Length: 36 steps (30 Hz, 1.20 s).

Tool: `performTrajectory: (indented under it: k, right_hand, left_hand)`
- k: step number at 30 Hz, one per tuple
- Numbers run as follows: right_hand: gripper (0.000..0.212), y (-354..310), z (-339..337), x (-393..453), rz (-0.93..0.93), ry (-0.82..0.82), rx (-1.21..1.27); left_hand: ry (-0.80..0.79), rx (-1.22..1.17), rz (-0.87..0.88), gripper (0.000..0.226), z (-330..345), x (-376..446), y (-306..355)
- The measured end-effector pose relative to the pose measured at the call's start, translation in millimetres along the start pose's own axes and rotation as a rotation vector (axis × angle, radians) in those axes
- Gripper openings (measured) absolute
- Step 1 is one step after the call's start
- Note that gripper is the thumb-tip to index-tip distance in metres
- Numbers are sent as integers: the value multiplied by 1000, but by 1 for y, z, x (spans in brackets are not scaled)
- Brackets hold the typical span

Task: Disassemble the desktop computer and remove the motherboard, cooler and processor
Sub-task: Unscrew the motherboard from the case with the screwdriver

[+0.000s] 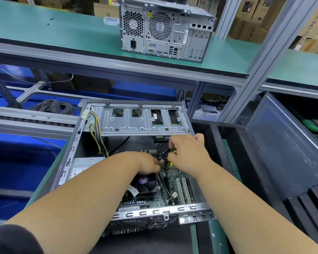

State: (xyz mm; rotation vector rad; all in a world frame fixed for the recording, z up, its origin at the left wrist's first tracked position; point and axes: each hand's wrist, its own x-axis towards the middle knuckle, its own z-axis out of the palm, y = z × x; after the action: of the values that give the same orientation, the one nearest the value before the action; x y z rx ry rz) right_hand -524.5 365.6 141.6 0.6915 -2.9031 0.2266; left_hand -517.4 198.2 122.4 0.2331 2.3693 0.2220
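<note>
Shelf: a green-topped shelf (62, 32) ran across the upper frame, carrying a second computer tower (163, 28) with its rear ports and fan grilles toward the camera.
Side panel: a dark panel (283, 143) leaned at the right, just beside the open case.
Open case: the desktop computer (92, 147) lay on its side on the green surface (44, 180), cover off, its drive cage (143, 118) at the far end.
Power supply: the grey unit (81, 165) sat along the case's left wall, with a bundle of coloured wires (97, 136) rising from it toward the cage.
Motherboard: the green board (174, 186) was inside the case, at the bottom, white slots showing at its right.
Cooler: the black fan cooler (145, 184) stood on the board, partly hidden under the left forearm.
Left hand: the left hand (151, 163) reached in with fingers curled, pinching a thin black cable (163, 154) above the board.
Right hand: the right hand (189, 153), fingers bent, gripped a yellow-tipped connector (173, 158) just beside the left hand.
Processor: it could not be seen.
</note>
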Motion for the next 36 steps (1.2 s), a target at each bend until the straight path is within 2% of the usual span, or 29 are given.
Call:
performTrajectory:
  k: [3, 6, 14, 18, 23, 26, 28, 30, 36]
  right_hand:
    - [22, -2, 2, 0, 10, 17, -54]
    - [14, -1, 2, 0, -4, 18, -20]
    - [26, -3, 1, 0, 25, 15, -52]
    - [16, 0, 0, 0, 5, 5, 6]
    - [18, -2, -3, -2, -14, -3, -5]
    - [32, -2, -1, 1, 19, -19, -35]
    - [27, -2, -1, 1, 16, -30, -27]
    - [13, -1, -2, 0, -1, -15, 7]
    - [23, -4, -3, -1, -6, -4, -26]
  left_hand:
    - [-5, -6, -1, 52, 0, 0, 0]
    - [-2, -8, 0, 52, 0, -1, 0]
    - [-8, 0, 2, 51, -1, -3, 2]
    - [-7, 4, 5, 52, -2, -5, 3]
    - [-11, 3, 9, 52, -2, -5, 3]
    - [-9, 0, -2, 52, -2, -4, 2]
    - [-11, 10, 0, 52, -2, -3, 3]
    - [-15, 11, 1, 52, -2, -3, 3]
    - [-13, -4, -8, 53, -2, -3, 2]
